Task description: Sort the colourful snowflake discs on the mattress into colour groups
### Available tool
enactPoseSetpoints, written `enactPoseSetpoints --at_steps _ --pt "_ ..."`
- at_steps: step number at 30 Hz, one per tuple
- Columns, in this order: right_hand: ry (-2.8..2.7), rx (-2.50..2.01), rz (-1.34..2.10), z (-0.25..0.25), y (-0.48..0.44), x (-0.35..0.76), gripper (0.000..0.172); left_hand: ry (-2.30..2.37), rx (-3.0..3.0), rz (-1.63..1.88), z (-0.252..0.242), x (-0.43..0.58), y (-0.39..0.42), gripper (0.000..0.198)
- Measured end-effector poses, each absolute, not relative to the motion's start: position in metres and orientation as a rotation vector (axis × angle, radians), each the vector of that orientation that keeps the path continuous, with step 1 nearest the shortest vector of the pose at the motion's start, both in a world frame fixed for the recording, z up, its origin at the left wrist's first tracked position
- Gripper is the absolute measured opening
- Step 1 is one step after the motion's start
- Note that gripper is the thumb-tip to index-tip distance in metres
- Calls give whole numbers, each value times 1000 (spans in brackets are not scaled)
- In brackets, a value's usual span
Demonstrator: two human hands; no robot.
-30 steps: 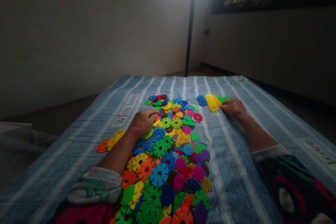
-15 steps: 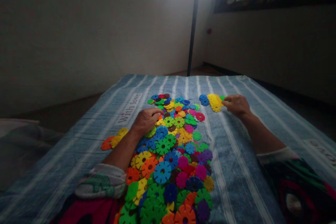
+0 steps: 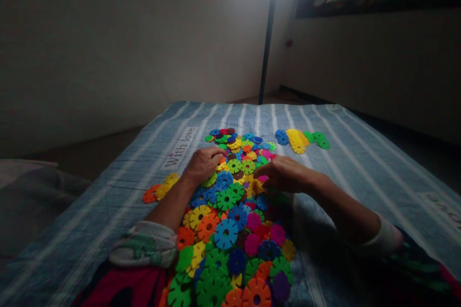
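A long pile of flower-shaped plastic discs (image 3: pixel 226 233), notched round their rims and in many colours, runs down the middle of the cloth. At the pile's left edge rests my left hand (image 3: pixel 205 164), fingers curled and closed; whatever they may hold is hidden. My right hand (image 3: pixel 284 172) reaches over the pile's right side, fingers stretched down apart toward yellow discs (image 3: pixel 258 186). Beyond it lies a row of blue discs (image 3: pixel 282 137), yellow discs (image 3: pixel 297 141) and green discs (image 3: pixel 320 140). Left of the pile are an orange disc (image 3: pixel 151 194) and yellow discs (image 3: pixel 167 186).
A blue striped cloth (image 3: pixel 338 172) with printed words covers the raised surface under the discs. Behind its far edge stands a dark pole (image 3: pixel 267 48). Pale walls (image 3: pixel 108 48) close in the back, and greyish fabric (image 3: pixel 32 201) lies at the left.
My right hand has left the row at the far right and moved left and nearer, onto the pile. Green discs now show at that row's right end. My left hand stays about where it was.
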State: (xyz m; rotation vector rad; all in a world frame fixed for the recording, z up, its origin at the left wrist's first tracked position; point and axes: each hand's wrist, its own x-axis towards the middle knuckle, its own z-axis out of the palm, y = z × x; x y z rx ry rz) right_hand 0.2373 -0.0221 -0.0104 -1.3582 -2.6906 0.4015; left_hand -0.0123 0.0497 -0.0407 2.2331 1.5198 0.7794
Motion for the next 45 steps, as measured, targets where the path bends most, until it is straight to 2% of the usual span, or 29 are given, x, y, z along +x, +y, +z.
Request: enactPoseSetpoints --at_steps 12,18,28,32,35,39,45 --pt "-2705 -1326 338 -20 -19 238 28 1480 2246 835 -39 -12 50 34" --pt "-2662 -1356 468 -11 -21 235 14 1499 2242 818 -39 -12 51 33" --pt "-2354 -1122 1067 -13 -14 242 3 1488 2248 822 -39 -13 51 33" --pt "-2033 -937 1378 -29 -7 245 17 1517 2233 781 -38 -13 51 35" --pt "-1868 -900 1479 -33 -5 244 21 1536 2222 755 -37 -12 51 36" --pt "-1678 -946 1389 -21 -2 257 26 1544 2218 741 -38 -13 51 38" --pt "-1382 -1280 869 -4 10 325 25 1493 2249 798 -41 -14 53 34"
